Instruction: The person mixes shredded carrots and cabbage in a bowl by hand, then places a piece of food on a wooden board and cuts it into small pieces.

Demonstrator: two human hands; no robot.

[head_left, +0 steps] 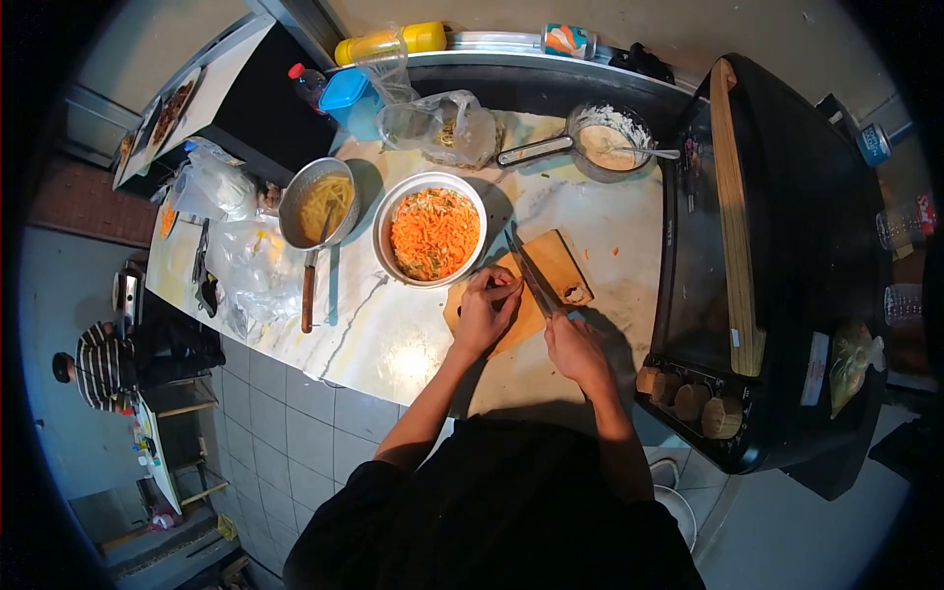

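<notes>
A wooden cutting board lies on the marble counter below my hands. My right hand is wrapped round the handle of a knife, whose blade points up and left over the board. Beside the blade, my left hand has its fingers bent round a small reddish piece, too small to name. A small brownish piece rests at the board's right corner. Just beyond my left hand stands a white bowl of shredded orange and pale food.
A pot with a spoon and plastic bags are at the left. A pan of pale mixture stands at the back, its handle pointing left. A large black appliance borders the right side. Another person is at far left.
</notes>
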